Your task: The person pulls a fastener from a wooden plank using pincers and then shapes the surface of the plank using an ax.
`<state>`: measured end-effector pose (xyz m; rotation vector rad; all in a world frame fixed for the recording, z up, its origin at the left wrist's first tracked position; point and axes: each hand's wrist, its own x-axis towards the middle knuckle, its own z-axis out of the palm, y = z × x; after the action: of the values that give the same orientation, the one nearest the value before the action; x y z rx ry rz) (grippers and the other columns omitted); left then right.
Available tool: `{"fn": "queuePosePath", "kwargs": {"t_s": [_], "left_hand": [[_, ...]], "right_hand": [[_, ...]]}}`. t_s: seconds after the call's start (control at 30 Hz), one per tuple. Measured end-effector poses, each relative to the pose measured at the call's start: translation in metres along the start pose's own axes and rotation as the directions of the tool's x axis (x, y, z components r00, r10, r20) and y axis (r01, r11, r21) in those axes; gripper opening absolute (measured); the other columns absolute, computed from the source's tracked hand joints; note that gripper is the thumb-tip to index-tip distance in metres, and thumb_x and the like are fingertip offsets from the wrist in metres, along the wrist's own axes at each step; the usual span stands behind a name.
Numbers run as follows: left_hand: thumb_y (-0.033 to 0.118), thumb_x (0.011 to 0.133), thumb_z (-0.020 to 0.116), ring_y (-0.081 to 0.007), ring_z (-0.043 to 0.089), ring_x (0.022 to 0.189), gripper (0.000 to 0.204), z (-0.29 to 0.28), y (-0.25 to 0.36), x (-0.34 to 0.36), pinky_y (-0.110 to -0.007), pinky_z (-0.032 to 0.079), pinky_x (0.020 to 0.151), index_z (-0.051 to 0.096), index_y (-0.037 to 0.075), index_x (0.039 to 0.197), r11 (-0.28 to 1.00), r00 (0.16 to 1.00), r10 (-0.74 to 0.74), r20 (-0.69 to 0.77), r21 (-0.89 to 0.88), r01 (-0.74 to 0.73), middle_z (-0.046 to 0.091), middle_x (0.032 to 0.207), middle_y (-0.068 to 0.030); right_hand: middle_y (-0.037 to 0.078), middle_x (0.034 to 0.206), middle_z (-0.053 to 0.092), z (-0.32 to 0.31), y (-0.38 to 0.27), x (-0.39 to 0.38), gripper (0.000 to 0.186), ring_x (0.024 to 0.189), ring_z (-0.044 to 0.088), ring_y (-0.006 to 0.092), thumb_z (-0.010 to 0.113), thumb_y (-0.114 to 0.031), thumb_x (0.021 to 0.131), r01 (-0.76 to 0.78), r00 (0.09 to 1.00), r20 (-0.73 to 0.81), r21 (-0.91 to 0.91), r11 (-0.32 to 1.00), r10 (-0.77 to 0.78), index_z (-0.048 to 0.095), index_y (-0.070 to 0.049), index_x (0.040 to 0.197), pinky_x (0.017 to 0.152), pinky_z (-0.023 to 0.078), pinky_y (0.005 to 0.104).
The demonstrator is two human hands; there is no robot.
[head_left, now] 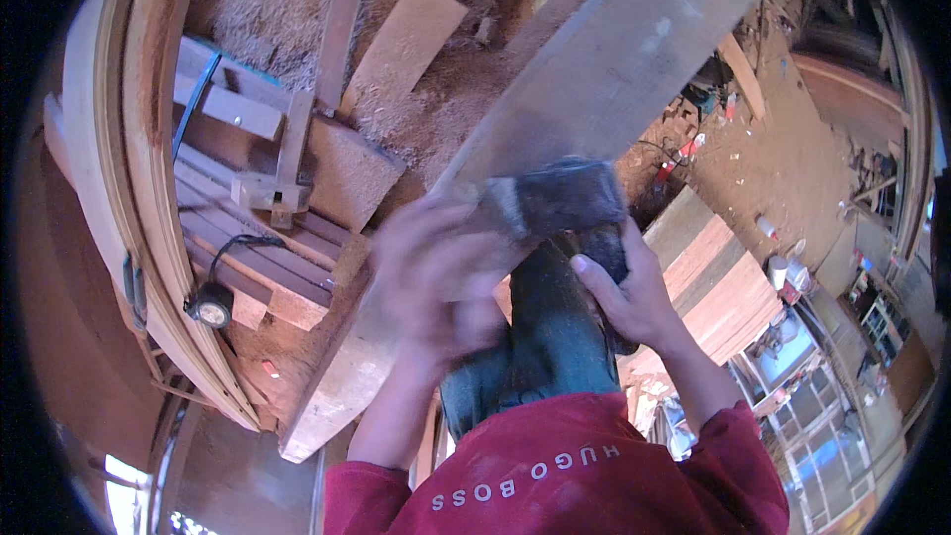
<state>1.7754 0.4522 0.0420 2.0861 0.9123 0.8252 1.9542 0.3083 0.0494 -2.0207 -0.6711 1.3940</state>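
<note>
A dark, boxy tool [570, 198], worn and blurred, is over a long wooden plank [634, 59]; its exact kind cannot be made out. My right hand [634, 292] grips the tool's right side, the thumb lying along its near face. Beside the tool's left end, my left hand [441, 277] is smeared by motion, so its fingers and any contact with the tool are unclear. The plank slants from the upper right to the lower left, passing beneath my left hand.
Sawdust [277, 0] and offcuts such as a flat board [406, 45] lie beyond the plank. Left are stacked timbers [297, 282], a round black-rimmed device [213, 305] with a cord, and long pale boards [99, 139]. A striped wooden stack [713, 277] stands at my right.
</note>
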Motion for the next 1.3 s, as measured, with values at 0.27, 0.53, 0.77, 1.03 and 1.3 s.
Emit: {"fn": "queuePosePath", "kwargs": {"t_s": [0.27,0.53,0.77,1.03,1.3], "left_hand": [[0.031,0.072,0.067,-0.029,0.06,0.08,0.024,0.097,0.02,0.042,-0.043,0.048,0.068,0.061,0.009,0.079,0.991,0.937,0.101,0.335,-0.122,-0.064,0.058,0.086,-0.0108],[0.028,0.065,0.068,-0.0238,0.061,0.08,0.022,0.088,0.017,0.039,-0.036,0.048,0.067,0.059,0.01,0.073,0.993,0.924,0.113,0.364,-0.084,-0.088,0.057,0.081,-0.0065],[0.028,0.065,0.068,-0.0222,0.06,0.077,0.021,0.078,0.021,0.028,-0.036,0.048,0.067,0.059,0.01,0.071,0.995,0.987,0.092,0.134,-0.048,-0.086,0.056,0.079,-0.0054],[0.04,0.068,0.072,-0.0236,0.064,0.077,0.03,0.078,0.013,0.02,-0.038,0.053,0.068,0.065,0.011,0.073,0.98,0.793,0.183,0.581,-0.173,-0.099,0.059,0.08,-0.0059],[0.04,0.065,0.074,-0.0213,0.062,0.073,0.03,0.083,0.005,0.008,-0.035,0.051,0.062,0.062,0.013,0.07,0.961,0.837,0.278,0.472,-0.131,-0.246,0.056,0.077,-0.0031]], "right_hand": [[0.009,0.087,0.067,0.016,0.036,-0.021,0.022,0.076,0.063,0.0116,0.062,-0.011,0.093,0.051,0.998,-0.02,-0.147,0.988,-0.054,0.06,0.001,0.111,0.06,0.049,0.0293],[0.014,0.112,0.062,0.013,0.029,-0.012,0.033,0.102,0.06,0.0199,0.07,-0.011,0.086,0.183,0.983,0.037,-0.244,0.952,-0.179,0.061,-0.001,0.115,0.084,0.049,0.0377],[0.018,0.116,0.06,0.004,0.012,-0.004,0.039,0.107,0.06,0.0288,0.074,-0.011,0.08,0.189,0.982,0.084,-0.356,0.915,-0.171,0.061,0.0,0.114,0.085,0.049,0.0414],[0.005,0.067,0.062,0.069,0.029,-0.053,0.008,0.056,0.059,0.0112,0.055,0.0,0.089,-0.158,0.979,-0.093,0.206,0.966,0.18,0.061,0.001,0.095,0.05,0.046,0.0268],[0.015,0.103,0.065,0.075,0.073,-0.046,0.023,0.094,0.063,0.0245,0.065,-0.004,0.08,0.018,0.989,-0.144,-0.095,0.995,-0.031,0.061,0.002,0.102,0.079,0.051,0.0381]]}}
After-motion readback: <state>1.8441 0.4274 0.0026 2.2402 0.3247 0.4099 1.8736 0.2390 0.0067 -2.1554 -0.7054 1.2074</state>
